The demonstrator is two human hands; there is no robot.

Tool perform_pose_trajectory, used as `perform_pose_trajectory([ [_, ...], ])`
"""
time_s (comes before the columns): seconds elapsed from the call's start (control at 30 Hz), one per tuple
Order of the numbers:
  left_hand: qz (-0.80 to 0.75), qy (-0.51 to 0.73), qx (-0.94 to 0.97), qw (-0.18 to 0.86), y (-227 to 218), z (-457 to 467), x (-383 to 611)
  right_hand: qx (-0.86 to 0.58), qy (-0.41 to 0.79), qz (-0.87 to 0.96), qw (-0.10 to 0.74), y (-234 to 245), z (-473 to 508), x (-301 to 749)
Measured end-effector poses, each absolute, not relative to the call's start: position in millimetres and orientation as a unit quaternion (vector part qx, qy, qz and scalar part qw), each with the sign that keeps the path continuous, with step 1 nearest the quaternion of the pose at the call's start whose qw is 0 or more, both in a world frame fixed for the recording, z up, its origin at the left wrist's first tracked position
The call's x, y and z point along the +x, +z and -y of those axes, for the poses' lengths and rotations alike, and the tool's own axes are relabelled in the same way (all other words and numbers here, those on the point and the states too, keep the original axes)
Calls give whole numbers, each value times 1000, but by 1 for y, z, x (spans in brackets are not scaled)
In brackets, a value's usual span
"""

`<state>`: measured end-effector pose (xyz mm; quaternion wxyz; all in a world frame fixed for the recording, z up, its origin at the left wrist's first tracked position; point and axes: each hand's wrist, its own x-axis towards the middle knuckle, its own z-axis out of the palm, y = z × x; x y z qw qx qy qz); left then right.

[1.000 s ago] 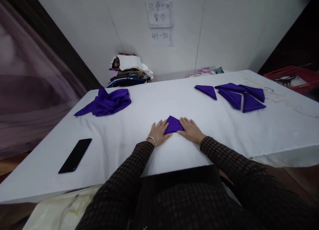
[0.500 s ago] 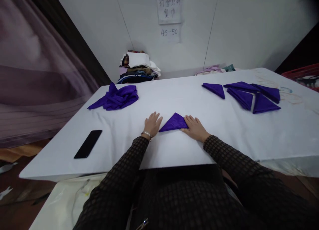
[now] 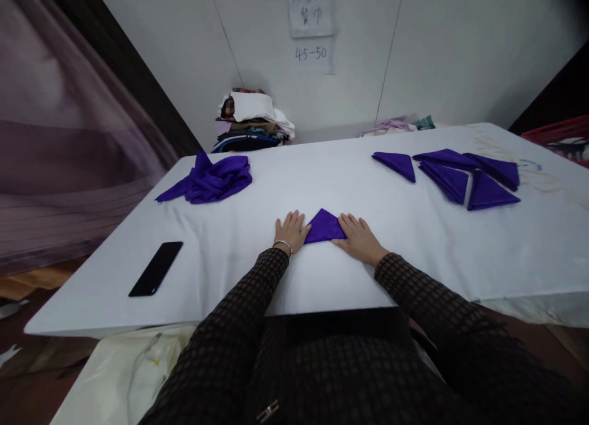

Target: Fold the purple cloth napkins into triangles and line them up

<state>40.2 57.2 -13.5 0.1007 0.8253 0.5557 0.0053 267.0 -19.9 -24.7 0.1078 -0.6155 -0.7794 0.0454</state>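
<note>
- Purple napkin (image 3: 324, 227): in the head view it lies folded into a triangle on the white worktop (image 3: 414, 253), right between my two hands, with its point aimed away from me.
- My left hand (image 3: 291, 230) lies flat, fingers (image 3: 294, 219) released and spread. They rest on the napkin's left corner and grip nothing.
- My right hand (image 3: 359, 236) lies flat too, fingers (image 3: 352, 222) stretched out and resting against the right corner, holding nothing.
- Well beyond my left fingers sits a loose heap of purple cloths (image 3: 211, 178). Well beyond my right fingers lie the folded triangles (image 3: 453, 176), some overlapping. A black phone (image 3: 155, 276) lies off to the left of my left fingers, nearer the worktop's near edge.
- What could go wrong, as I judge it:
  - I only press at the two corners, so the layers could spring open or slide apart if I lift unevenly.
  - Pushing both hands inward might buckle the middle and spoil the crease.
  - The worktop cover looks smooth, so the whole triangle could skid under my fingers.
</note>
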Motion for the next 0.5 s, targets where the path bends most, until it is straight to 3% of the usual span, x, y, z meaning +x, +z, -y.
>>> perform_pose_trajectory([
  [0.23,-568,47,819,63,3,-47,46,-611,42,782,114,-27,20,266],
  [0.5,-395,16,917,55,-4,-40,94,-612,48,781,115,-31,18,267],
])
